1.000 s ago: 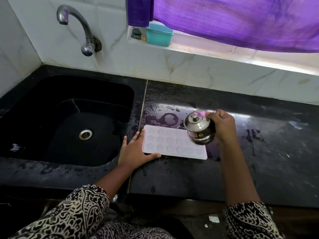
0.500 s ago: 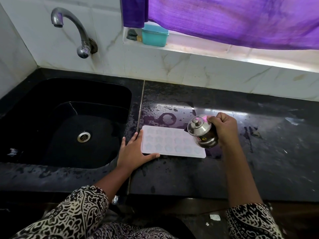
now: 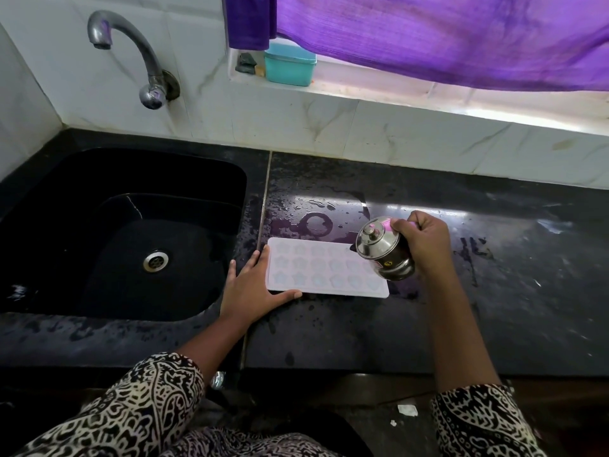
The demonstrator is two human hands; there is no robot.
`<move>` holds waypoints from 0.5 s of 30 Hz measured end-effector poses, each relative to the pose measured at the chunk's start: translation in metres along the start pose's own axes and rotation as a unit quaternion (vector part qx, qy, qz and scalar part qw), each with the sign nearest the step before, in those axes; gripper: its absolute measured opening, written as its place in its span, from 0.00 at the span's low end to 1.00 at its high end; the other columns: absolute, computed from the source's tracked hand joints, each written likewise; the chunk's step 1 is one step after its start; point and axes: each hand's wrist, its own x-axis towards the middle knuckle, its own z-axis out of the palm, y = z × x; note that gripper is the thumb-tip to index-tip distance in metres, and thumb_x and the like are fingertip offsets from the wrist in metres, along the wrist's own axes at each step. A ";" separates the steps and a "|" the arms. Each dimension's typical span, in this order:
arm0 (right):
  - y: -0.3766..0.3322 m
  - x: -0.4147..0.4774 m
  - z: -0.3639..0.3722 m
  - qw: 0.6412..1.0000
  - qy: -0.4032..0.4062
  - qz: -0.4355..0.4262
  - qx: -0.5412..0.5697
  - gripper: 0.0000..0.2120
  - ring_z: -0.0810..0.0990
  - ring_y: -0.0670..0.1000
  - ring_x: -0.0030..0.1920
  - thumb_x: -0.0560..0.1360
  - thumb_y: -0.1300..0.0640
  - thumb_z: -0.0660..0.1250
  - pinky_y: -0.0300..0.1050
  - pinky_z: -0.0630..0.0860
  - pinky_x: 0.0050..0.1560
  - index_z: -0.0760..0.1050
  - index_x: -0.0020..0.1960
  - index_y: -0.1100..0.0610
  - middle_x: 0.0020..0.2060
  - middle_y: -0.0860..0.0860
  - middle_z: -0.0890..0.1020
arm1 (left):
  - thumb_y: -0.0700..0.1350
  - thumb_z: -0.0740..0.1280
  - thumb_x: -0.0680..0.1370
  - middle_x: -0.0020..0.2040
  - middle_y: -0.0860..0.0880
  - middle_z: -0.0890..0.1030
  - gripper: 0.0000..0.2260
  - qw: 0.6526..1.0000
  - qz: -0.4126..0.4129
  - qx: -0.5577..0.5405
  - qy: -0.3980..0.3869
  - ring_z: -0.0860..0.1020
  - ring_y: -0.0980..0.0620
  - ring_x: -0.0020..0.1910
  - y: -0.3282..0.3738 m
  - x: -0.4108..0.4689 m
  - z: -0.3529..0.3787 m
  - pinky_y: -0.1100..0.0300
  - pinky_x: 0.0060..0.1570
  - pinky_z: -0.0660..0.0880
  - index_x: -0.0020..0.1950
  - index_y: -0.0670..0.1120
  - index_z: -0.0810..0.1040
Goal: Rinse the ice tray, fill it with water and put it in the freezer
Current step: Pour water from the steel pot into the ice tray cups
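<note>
A white ice tray (image 3: 324, 270) with star-shaped cells lies flat on the black counter (image 3: 494, 291), just right of the sink. My left hand (image 3: 253, 286) rests flat on the counter against the tray's left end, thumb along its near edge. My right hand (image 3: 423, 240) grips a small steel pot (image 3: 384, 252) with a knobbed lid. The pot is tilted toward the left above the tray's right end. Whether water is pouring out I cannot tell.
A black sink (image 3: 125, 232) with a steel drain fills the left side, under a curved steel tap (image 3: 131, 57) on the tiled wall. A teal box (image 3: 290, 65) stands on the window ledge below a purple curtain (image 3: 428, 34). The counter around the tray is wet.
The pot has shifted slightly to the right over the tray's right end, still tilted. My left hand has stayed at the tray's left end.
</note>
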 end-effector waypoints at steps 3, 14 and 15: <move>0.000 0.001 -0.001 1.000 0.003 0.001 -0.003 0.16 0.69 0.48 0.29 0.71 0.61 0.69 0.34 0.69 0.27 0.65 0.30 0.55 0.27 0.52 0.71 | 0.79 0.56 0.62 0.78 0.52 0.58 0.55 1.000 0.001 0.001 0.000 0.50 0.58 0.78 0.001 0.000 -0.001 0.48 0.75 0.41 0.79 0.49 0.45; -0.002 0.003 -0.008 1.000 0.011 0.003 0.012 0.15 0.70 0.50 0.31 0.70 0.61 0.70 0.39 0.69 0.31 0.66 0.31 0.55 0.28 0.53 0.71 | 0.80 0.53 0.60 0.78 0.51 0.58 0.56 1.000 0.002 0.000 -0.001 0.51 0.58 0.78 0.001 0.001 0.000 0.48 0.75 0.40 0.79 0.49 0.45; -0.003 0.003 -0.008 1.000 0.011 0.001 0.012 0.16 0.70 0.49 0.31 0.71 0.61 0.70 0.39 0.69 0.30 0.65 0.31 0.55 0.28 0.53 0.71 | 0.80 0.53 0.60 0.78 0.51 0.59 0.56 1.000 0.001 0.000 -0.001 0.51 0.57 0.78 0.001 0.001 -0.001 0.48 0.75 0.41 0.80 0.49 0.45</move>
